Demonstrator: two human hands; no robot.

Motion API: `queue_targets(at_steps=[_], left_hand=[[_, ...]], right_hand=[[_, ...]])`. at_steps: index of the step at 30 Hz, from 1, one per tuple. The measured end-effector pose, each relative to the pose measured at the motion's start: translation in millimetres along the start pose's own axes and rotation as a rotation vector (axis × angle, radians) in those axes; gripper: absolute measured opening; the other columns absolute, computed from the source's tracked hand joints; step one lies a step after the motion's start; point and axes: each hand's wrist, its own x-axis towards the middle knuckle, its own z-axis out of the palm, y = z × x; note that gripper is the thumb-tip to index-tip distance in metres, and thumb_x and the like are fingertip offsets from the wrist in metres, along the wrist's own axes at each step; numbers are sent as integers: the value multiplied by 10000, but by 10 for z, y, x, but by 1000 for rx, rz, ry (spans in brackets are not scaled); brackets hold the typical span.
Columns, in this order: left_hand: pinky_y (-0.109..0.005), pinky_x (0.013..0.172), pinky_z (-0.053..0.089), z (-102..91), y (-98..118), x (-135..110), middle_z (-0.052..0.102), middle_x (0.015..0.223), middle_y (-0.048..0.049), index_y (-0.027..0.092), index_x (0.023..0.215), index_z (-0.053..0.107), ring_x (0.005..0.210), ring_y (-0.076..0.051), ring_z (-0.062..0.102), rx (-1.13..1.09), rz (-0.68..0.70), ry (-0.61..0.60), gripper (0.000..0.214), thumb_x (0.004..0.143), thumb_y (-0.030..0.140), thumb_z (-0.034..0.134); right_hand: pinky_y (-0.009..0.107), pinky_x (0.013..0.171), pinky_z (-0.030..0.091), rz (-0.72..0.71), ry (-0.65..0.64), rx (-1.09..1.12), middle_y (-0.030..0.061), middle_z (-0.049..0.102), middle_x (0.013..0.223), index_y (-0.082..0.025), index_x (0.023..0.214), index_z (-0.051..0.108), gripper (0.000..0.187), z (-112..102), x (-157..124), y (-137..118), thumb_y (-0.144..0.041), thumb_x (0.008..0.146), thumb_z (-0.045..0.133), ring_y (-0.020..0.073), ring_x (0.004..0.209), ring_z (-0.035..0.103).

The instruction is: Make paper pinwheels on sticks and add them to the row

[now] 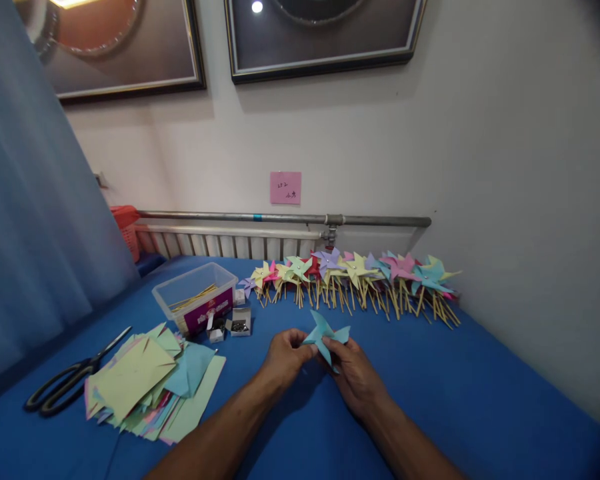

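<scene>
Between my two hands, above the blue-covered table, is a light blue paper pinwheel [323,331] with its blades folded in. My left hand [287,357] pinches its left blade between thumb and fingers. My right hand [353,367] grips it from the right, the thumb pressed near its centre and the fingers behind. No stick shows on this pinwheel; its back is hidden by my fingers. Left of my hands lies a pile of cut paper squares [135,377] in pale green, blue and pink.
Finished pinwheels on sticks [357,270] lie in a row along the back. A clear plastic box [215,310] holds thin sticks, with small boxes of metal pins [240,323] beside it. Black-handled scissors [70,380] lie at left. A pipe [290,219] and radiator line the wall.
</scene>
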Motion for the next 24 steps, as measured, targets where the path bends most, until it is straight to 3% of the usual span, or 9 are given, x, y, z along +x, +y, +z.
queue_targets(at_steps=[16,20,24], left_hand=[[-230,560,349,7,-54,-9,625,628,-5,142,710,638,566,-105,478,97,82,-4,225,647,348,702],[-232,555,333,6,-66,-15,593,624,12,146,723,631,575,-104,463,152,92,-5,217,677,353,680],[-230,531,282,-22,-67,-5,475,565,56,159,699,590,544,-88,385,213,99,-26,190,683,328,677]], right_hand=[[255,608,453,30,-82,39,-17,675,643,-164,773,697,281,4,-6,-7,-266,591,885,133,608,581],[246,578,472,55,-52,67,-19,685,648,-174,746,681,262,-27,19,2,-252,602,885,130,596,595],[282,703,563,140,15,135,-4,737,753,-195,782,682,255,-76,25,-13,-204,619,878,159,720,677]])
